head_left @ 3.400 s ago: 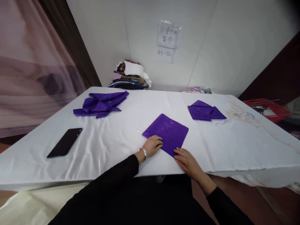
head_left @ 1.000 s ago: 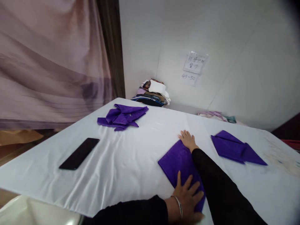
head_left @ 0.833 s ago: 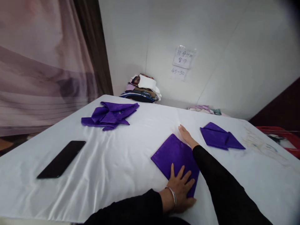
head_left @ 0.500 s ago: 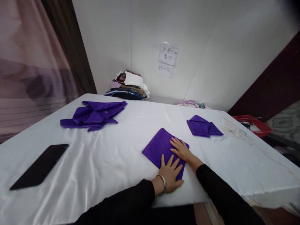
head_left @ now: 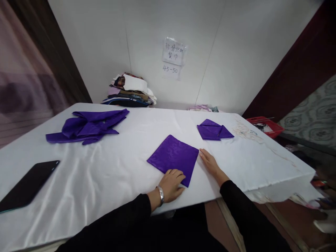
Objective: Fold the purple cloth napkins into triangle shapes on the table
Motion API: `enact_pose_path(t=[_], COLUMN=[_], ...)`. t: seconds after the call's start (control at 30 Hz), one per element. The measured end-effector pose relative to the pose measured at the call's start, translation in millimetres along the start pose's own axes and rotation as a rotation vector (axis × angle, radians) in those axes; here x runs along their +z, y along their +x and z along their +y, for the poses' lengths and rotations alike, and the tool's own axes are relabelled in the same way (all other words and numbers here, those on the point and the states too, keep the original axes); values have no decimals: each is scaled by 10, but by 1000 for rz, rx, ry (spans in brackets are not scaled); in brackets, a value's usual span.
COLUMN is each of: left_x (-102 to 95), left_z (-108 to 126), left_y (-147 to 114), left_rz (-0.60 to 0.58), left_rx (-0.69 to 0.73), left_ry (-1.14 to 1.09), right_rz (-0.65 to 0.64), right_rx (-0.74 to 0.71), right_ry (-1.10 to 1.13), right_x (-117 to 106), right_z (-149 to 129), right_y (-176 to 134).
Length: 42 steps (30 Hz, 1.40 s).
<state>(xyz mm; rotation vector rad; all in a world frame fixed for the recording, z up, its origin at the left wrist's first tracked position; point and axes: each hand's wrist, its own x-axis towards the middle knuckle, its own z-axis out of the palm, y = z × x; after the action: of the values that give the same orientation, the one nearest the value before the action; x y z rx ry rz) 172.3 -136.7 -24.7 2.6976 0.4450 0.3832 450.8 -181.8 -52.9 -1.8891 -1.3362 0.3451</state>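
A purple folded napkin lies flat as a four-cornered piece on the white cloth, close to the table's front edge. My left hand, with a silver bracelet at the wrist, rests on its lower left edge. Its fingers are bent over the fabric and the thumb is held apart. At the right corner of the napkin is my right hand, fingers stretched out and side by side, tips at the corner; its thumb is hidden. Beyond it lies another folded purple napkin with a pointed side. Loose purple fabric is heaped at the far left.
White satiny cloth covers the table. A dark flat tablet-like object lies at the left. Behind the table are a stack of folded clothes and a handwritten sign on the wall. A red basket stands off the right side.
Both hands lay spread flat on the napkin before. The right has slid out to its right corner, the left back to the lower edge. The view has shifted rightward.
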Motion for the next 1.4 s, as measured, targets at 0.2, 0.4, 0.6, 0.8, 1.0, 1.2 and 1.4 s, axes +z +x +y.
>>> enact_pose_path(t=[0.2, 0.4, 0.6, 0.8, 1.0, 1.2, 1.4], left_x=[-59, 19, -93, -536, -693, -655, -668], left_z=[10, 64, -71, -295, -700, -982, -601], left_y=[24, 182, 151, -17, -398, -787, -1023], left_rz=[-59, -79, 90, 325, 402, 225, 121], left_rx=[40, 2, -87, -104, -165, -226, -172], left_ry=[167, 281, 61, -193, -182, -31, 140], right_rz=[-11, -53, -133, -217, -247, -349, -398], right_rx=[-20, -156, -378, -492, -595, -771, -749], right_ry=[-50, -179, -241, -258, -260, -200, -111], right_x=[-68, -59, 25, 235, 458, 529, 403], right_z=[155, 31, -206, -407, -561, -815, -1012], right_y=[-168, -186, -282, -240, -205, -457, -756])
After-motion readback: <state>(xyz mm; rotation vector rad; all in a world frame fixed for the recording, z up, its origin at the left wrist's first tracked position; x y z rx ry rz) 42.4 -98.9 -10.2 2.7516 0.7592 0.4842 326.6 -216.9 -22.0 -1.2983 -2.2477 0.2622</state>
